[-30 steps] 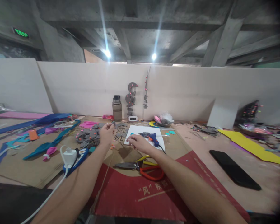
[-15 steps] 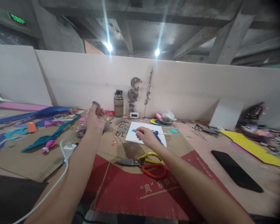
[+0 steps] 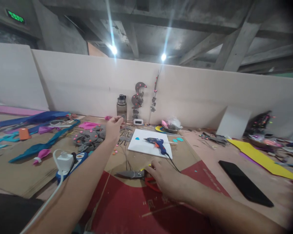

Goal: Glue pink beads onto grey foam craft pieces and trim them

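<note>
My left hand (image 3: pixel 113 129) is raised in front of the water bottle, thumb and fingers pinched on a small grey piece (image 3: pixel 123 117) that is mostly hidden. Thin dark strings (image 3: pixel 127 156) seem to hang down from it toward the table. My right hand (image 3: pixel 164 177) is over the handles of the scissors (image 3: pixel 130 175), its fingers curled onto the yellow and red loops. The blades point left on the red and brown cardboard (image 3: pixel 122 208). Beyond them, a blue glue gun (image 3: pixel 158 144) lies on a white board (image 3: pixel 139 148).
Grey cut-outs with pink dots (image 3: pixel 89 138) are piled left of my left hand. A white plug (image 3: pixel 64 161) sits in a power strip, its cable passing by my left forearm. The bottle (image 3: pixel 121 109) stands at the back; a black phone (image 3: pixel 245 183) lies right.
My left hand has moved right, from above the grey pile to before the bottle, still pinching a grey piece. My right hand has come down from the white board onto the scissors' handles.
</note>
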Tool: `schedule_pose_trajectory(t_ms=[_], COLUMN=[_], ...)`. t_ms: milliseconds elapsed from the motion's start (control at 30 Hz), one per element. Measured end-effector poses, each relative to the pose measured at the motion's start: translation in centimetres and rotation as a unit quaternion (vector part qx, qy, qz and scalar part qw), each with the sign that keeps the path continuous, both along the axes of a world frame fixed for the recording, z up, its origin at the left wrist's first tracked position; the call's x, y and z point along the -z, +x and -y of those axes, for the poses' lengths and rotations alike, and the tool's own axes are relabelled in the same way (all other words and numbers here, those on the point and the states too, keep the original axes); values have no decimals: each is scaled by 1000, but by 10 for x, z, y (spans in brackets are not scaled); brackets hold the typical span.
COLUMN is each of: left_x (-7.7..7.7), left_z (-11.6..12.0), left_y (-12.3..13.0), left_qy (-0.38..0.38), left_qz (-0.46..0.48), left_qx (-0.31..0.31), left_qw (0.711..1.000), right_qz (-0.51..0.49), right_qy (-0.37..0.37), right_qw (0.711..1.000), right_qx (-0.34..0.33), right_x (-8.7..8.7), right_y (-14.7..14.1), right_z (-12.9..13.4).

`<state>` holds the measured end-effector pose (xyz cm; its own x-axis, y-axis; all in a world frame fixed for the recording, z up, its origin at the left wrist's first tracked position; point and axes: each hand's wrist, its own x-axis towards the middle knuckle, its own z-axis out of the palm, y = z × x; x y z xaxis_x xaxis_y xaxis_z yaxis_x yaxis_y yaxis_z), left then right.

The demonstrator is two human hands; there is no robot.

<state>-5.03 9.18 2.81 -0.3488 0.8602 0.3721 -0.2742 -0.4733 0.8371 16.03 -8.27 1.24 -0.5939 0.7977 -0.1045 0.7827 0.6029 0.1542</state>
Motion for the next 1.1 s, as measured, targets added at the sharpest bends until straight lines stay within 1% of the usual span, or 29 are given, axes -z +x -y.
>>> schedule_pose_trajectory(t_ms=[67,100,167,233,300,367,433,533,633,700,733,800,867,933,967,1033,1100], left_x=[15,21,29,34,36,38,39,41,40,38,38,36,35,34,34,33,33], left_z=[-4,-5,-8,-9,-8,-7,-6,-7,-9,-10,-11,-13,-15,-15,-15,-13,-10], left_y=[-7,-10,-15,-15,-12,-8,-6,-5,-6,-7,-9,-12,-17,-21,-21,-19,-14], left_qy=[-28,-45,-60,-73,-80,-84,-88,-93,-92,-88,-86,-74,-61,-57,-60,-72,-76], left_qz=[-22,-16,-11,-8,-10,-11,-9,-2,4,9,12,23,29,24,18,7,1], left_qx=[-15,-11,7,31,53,67,72,70,63,52,44,11,-34,-66,-68,-46,-15], left_qw=[999,999,998,997,995,994,993,993,994,995,995,997,997,996,996,996,997], right_qz=[16,10,-30,-82,-111,-106,-74,-16,37,64,74,87,90,59,31,-44,-140], right_qy=[-14,-20,-37,-53,-46,-16,21,74,148,197,209,201,169,161,164,170,168], right_qw=[1000,1000,998,994,991,991,994,994,982,972,969,972,979,982,982,977,966], right_qx=[9,18,38,54,65,76,77,83,111,114,107,83,69,80,94,122,141], right_x=[1,2,5,10,15,17,14,5,-1,-2,-3,-6,-12,-20,-22,-26,-27], right_y=[-1,0,3,8,15,21,25,26,26,29,32,39,46,51,52,49,39], right_z=[3,3,0,-5,-10,-15,-18,-18,-15,-13,-12,-9,-6,-4,-4,-7,-14])
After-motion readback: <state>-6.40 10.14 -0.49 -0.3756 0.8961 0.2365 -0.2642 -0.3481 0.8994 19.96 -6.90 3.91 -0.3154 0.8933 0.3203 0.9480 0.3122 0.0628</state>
